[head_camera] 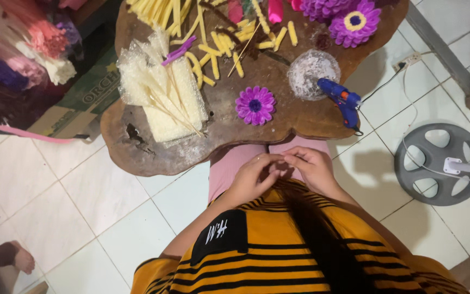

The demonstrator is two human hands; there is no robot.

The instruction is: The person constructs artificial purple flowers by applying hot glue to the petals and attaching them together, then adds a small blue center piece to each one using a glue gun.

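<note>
Both hands meet over the lap, just clear of the near edge of the wooden tabletop (137, 158): the left hand (254, 177) and right hand (314, 169) have fingers pressed together, pinching something too small to make out. A purple paper flower (255, 105) lies near that edge, a blue glue gun (344, 100) at the tabletop's right rim, and bare white floor tiles (55, 190) lie open to the left.

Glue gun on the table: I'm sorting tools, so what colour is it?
Blue glue gun, with an orange trigger; the head view shows it.

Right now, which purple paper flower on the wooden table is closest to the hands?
The lone purple paper flower with the dark centre, at the table's near edge beside the blue glue gun; the other purple flowers sit at the far edge.
</note>
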